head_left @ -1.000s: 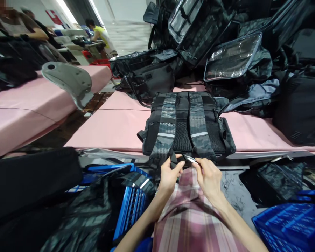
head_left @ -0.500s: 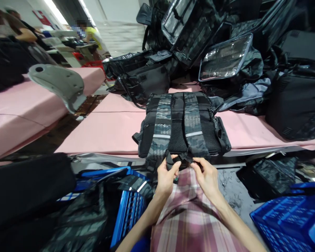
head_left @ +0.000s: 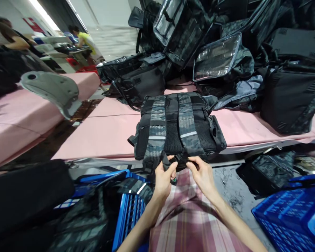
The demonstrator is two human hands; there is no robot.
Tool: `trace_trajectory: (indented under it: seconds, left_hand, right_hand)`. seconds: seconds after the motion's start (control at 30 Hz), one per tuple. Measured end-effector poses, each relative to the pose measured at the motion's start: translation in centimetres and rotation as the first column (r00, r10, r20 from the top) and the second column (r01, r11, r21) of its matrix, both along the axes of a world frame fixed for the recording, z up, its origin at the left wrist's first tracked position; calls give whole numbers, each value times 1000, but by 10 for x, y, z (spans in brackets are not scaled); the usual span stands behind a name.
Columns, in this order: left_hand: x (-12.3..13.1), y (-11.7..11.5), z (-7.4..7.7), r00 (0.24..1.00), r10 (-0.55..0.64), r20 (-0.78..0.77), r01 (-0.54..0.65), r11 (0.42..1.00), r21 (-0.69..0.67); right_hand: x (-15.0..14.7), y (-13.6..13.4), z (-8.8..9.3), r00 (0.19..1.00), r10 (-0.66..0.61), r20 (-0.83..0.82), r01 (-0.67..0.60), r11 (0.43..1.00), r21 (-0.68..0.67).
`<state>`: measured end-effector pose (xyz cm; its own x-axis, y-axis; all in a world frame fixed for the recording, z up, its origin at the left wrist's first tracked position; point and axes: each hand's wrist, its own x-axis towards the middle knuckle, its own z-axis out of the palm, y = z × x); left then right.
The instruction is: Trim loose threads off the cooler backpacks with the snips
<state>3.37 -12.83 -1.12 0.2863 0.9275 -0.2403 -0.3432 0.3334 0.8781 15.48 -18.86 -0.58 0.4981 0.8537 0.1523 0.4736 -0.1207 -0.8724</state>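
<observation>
A black and camouflage backpack (head_left: 173,131) lies on the pink table with its two shoulder straps facing up and their lower ends toward me. At its near edge, my left hand (head_left: 165,175) is closed on a black webbing strap (head_left: 166,161), part of which hangs below the fingers. Thumb and index finger of my right hand (head_left: 202,174) pinch the dark webbing a little to the right. Whether a buckle sits between the fingers is too small to tell. Both hands are in front of the table edge, above a plaid apron.
More black and camouflage bags (head_left: 212,52) are piled at the back and right of the pink table (head_left: 94,133). Blue crates (head_left: 291,217) stand low on both sides, the left one holding bags. A grey curved seat (head_left: 52,87) stands between tables. People work at far left.
The view has shifted slightly, so the backpack and pile appear a little farther left. Both hands keep their hold on the webbing, with the right fingers slightly farther left in the picture.
</observation>
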Motion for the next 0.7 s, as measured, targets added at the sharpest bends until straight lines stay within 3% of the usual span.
trace_trajectory:
  seconds: [0.1,0.2,0.27,0.4,0.57,0.7]
  left_hand:
    - [-3,2,8,986,-57,157,82,984,-156]
    - [-10,6,16,907,-85,412,261,882,-392]
    - [-13,7,21,876,-37,481,304,816,-492]
    - [-12,4,28,892,30,451,263,776,-573]
    - [-5,2,38,908,103,406,210,726,-654]
    - [-7,-2,36,918,77,388,199,758,-621]
  right_hand:
    - [6,0,2,1000,16,-17,-15,999,29]
    - [15,-8,0,975,1,-220,21,995,98]
    - [14,-19,-3,965,20,-261,14,992,127]
    - [-8,-35,-10,957,170,-235,-159,985,65]
    - [-30,-27,-11,945,203,-257,-179,977,112]
    - [-30,-21,-9,949,226,-220,-204,972,119]
